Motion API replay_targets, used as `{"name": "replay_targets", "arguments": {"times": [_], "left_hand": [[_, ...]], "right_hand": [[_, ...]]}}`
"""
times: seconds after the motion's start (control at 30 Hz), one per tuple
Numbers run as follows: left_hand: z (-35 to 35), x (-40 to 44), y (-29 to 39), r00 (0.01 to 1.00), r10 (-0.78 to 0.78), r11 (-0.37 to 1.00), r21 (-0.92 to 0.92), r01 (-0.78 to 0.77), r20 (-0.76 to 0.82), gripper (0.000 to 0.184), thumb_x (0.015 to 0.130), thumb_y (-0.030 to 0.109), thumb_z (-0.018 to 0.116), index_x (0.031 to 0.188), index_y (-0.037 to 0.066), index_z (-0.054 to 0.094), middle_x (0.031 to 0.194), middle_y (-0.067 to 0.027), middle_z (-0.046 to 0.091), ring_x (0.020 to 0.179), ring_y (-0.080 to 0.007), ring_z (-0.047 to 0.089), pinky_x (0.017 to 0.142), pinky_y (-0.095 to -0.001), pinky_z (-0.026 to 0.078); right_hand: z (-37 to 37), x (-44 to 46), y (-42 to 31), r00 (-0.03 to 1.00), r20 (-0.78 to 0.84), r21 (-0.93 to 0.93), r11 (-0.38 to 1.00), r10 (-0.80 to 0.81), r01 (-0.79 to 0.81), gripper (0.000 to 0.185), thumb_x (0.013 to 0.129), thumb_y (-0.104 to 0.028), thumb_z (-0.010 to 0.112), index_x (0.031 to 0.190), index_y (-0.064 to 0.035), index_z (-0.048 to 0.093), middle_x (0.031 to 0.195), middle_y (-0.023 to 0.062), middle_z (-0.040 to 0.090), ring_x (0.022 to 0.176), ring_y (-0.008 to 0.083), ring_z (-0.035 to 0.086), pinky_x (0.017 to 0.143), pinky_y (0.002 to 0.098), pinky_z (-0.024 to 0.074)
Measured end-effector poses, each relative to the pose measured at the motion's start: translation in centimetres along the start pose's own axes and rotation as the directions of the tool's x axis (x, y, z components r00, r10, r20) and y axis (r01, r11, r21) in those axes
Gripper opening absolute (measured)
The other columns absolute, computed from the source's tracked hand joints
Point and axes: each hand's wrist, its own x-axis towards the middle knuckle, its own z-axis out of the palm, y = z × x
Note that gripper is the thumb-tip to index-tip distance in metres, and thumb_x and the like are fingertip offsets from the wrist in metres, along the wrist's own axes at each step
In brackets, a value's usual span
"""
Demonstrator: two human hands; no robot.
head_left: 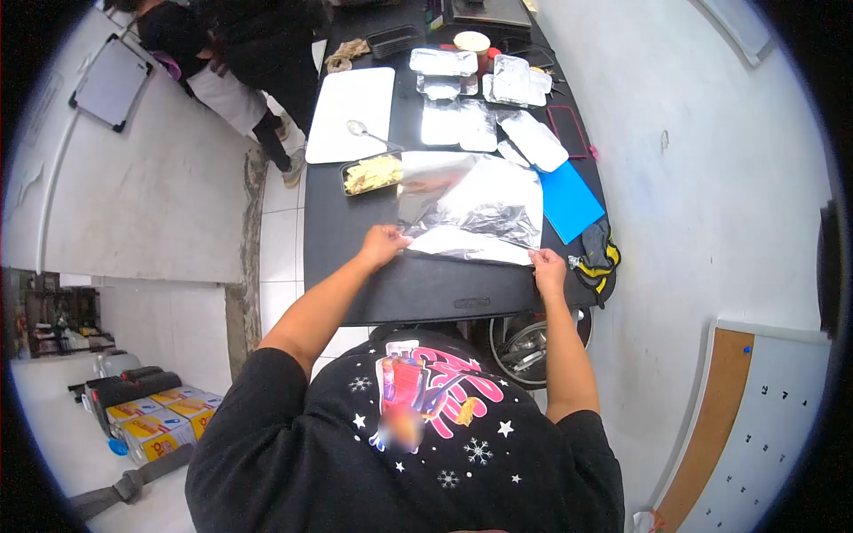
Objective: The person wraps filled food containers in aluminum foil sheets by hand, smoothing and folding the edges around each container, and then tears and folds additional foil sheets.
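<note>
A wide sheet of aluminium foil (480, 209) lies on the black table in front of me. My left hand (384, 244) pinches its near left corner, and my right hand (548, 269) pinches the near right corner. Creases run across the middle of the sheet. Touching the foil's far left side is a black tray of pale yellow cut food (373, 174). Beyond it a metal spoon (360, 129) rests on a white board (351, 107). Several foil-wrapped packs (459, 123) are gathered past the sheet, one of them (536, 140) near its far right corner.
Right of the foil lie a blue folder-like sheet (571, 200), a red-edged dark rectangle (567, 131) and a black-and-yellow bag (600, 260). A wall borders the table's right side. Two people in dark clothes (267, 40) stand at the far left. A wheel (538, 348) shows under the near edge.
</note>
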Motion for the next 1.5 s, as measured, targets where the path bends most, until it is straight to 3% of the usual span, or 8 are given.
{"name": "replay_targets", "arguments": {"times": [0.1,0.2,0.3,0.4,0.8,1.3,1.4,1.5], "left_hand": [[0.2,0.6,-0.4,1.0,0.009,0.995,0.103,-0.01,0.012,0.032,0.069,0.018,0.078,0.091,-0.002,0.065,0.089,-0.0078,0.068,0.078,-0.0122,0.062,0.07,-0.0266,0.048],[0.7,0.5,-1.9,0.984,0.174,0.946,-0.284,-0.154,0.047,0.033,0.068,0.015,0.079,0.094,0.0,0.065,0.084,-0.005,0.067,0.074,-0.0112,0.06,0.066,-0.0264,0.047],[0.3,1.1,-3.3,0.98,0.189,0.981,0.019,-0.191,0.068,0.033,0.069,0.009,0.077,0.098,0.0,0.064,0.083,-0.0034,0.066,0.073,-0.0112,0.059,0.065,-0.0254,0.047],[0.5,0.5,-3.3,0.976,0.208,0.962,-0.195,-0.192,0.061,0.031,0.07,0.005,0.075,0.098,0.002,0.063,0.083,-0.0027,0.065,0.073,-0.0129,0.059,0.063,-0.0259,0.048],[1.2,-1.0,-2.9,0.999,-0.046,0.957,-0.288,0.04,-0.014,0.041,0.071,0.006,0.074,0.106,0.003,0.052,0.088,-0.0083,0.062,0.071,-0.0171,0.06,0.055,-0.0306,0.052],[1.7,-2.5,-1.8,0.932,0.205,0.973,0.168,-0.159,-0.3,0.046,0.063,0.014,0.08,0.102,0.005,0.055,0.07,-0.0081,0.06,0.066,-0.023,0.061,0.064,-0.035,0.049],[1.6,-2.5,-1.4,0.936,0.225,0.964,0.198,-0.175,-0.27,0.047,0.064,0.012,0.079,0.104,0.005,0.054,0.071,-0.0102,0.06,0.067,-0.0256,0.062,0.065,-0.0366,0.05],[1.6,-2.4,-1.4,0.934,0.258,0.956,0.208,-0.209,-0.246,0.048,0.066,0.012,0.078,0.106,0.005,0.053,0.071,-0.0107,0.06,0.067,-0.0264,0.062,0.065,-0.0367,0.049]], "right_hand": [[-0.2,-0.4,-0.6,0.997,-0.04,-0.051,0.997,0.062,-0.064,0.023,0.081,-0.023,0.068,0.079,0.0002,0.065,0.063,0.0073,0.063,0.057,0.0127,0.057,0.055,0.0297,0.0443],[-0.3,-0.7,-1.1,0.991,-0.047,-0.012,0.992,0.127,-0.128,0.021,0.081,-0.021,0.068,0.076,-0.001,0.065,0.061,0.0065,0.06,0.056,0.0112,0.056,0.054,0.0278,0.0435],[-0.4,-0.7,-1.3,0.99,-0.006,0.077,0.987,0.14,-0.139,0.017,0.081,-0.019,0.068,0.078,-0.002,0.065,0.06,0.0033,0.059,0.056,0.0087,0.054,0.052,0.0253,0.0419],[-1.2,-1.0,-1.5,0.991,0.129,0.285,0.956,0.032,-0.068,0.014,0.081,-0.015,0.068,0.082,-0.002,0.064,0.064,0.0004,0.059,0.058,0.0071,0.053,0.05,0.0245,0.041],[-1.1,-2.0,-1.2,0.976,0.215,0.239,0.968,0.026,-0.078,0.021,0.078,-0.013,0.071,0.091,-0.001,0.062,0.072,0.0024,0.063,0.059,0.0068,0.054,0.049,0.0226,0.0439],[-0.4,-2.6,-1.7,0.998,0.011,-0.138,0.988,0.066,-0.064,0.022,0.072,-0.01,0.071,0.089,-0.0011,0.059,0.078,0.0107,0.065,0.072,0.0215,0.062,0.066,0.0336,0.0473],[0.6,-5.1,-5.0,0.816,-0.208,-0.528,0.764,-0.539,0.37,0.03,0.07,-0.009,0.069,0.097,-0.0004,0.057,0.103,0.0171,0.061,0.096,0.0298,0.058,0.079,0.0385,0.0448],[4.6,-6.0,-5.7,0.732,0.129,-0.355,0.658,-0.669,0.664,0.039,0.075,-0.016,0.065,0.109,-0.0006,0.054,0.112,0.0209,0.056,0.108,0.0362,0.051,0.093,0.0432,0.0403]]}}
